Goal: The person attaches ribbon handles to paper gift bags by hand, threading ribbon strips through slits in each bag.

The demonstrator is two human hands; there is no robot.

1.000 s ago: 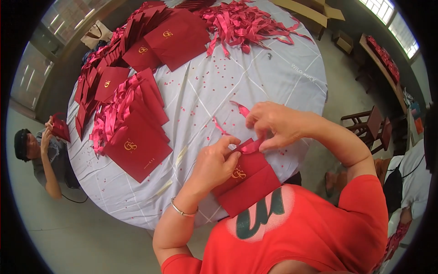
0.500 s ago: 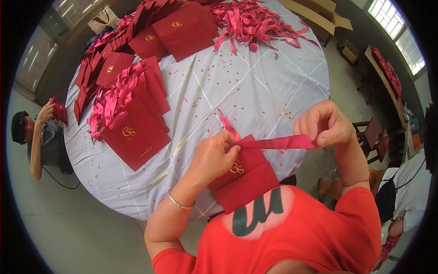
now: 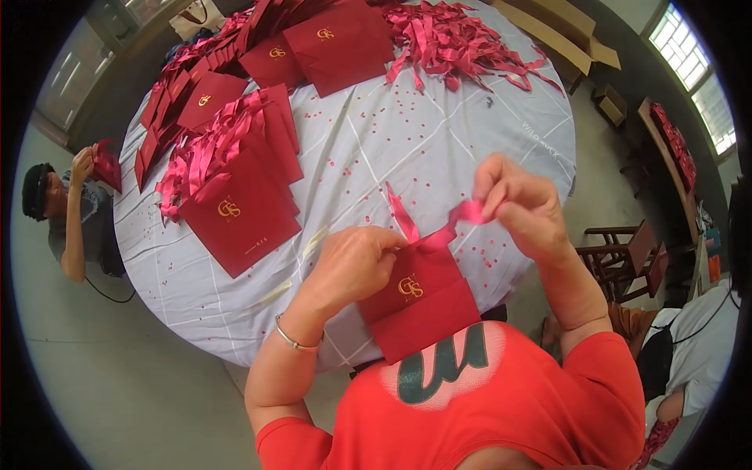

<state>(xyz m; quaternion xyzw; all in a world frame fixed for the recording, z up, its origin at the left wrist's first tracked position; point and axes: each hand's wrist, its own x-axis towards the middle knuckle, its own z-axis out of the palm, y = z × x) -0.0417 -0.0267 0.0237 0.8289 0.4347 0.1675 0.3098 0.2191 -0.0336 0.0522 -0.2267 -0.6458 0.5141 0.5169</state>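
Observation:
In front of me, at the near edge of the table, lies a dark red paper gift bag [image 3: 427, 301] with gold lettering. My left hand [image 3: 356, 266] is closed at the bag's top edge, its fingertips pinching where the pink satin ribbon [image 3: 442, 237] comes out. That ribbon's long end runs up to my right hand [image 3: 523, 205], whose thumb and fingers are closed on it. The stretch between the hands is slack and curled. A shorter ribbon end [image 3: 401, 213] sticks up beyond my left fingers.
Finished-looking red bags with ribbons [image 3: 239, 219] lie overlapped at left. More red bags [image 3: 337, 47] and a heap of loose ribbons [image 3: 462, 43] cover the far side. Pink dots speckle the white tablecloth [image 3: 337, 188]. Another person [image 3: 74, 211] holds a bag at left; wooden chairs [image 3: 627, 254] stand right.
My right hand has moved left and slightly upward, toward the bag's ribbon. The ribbon, taut before, has gone slack and curled. My left hand stays at the bag's top edge.

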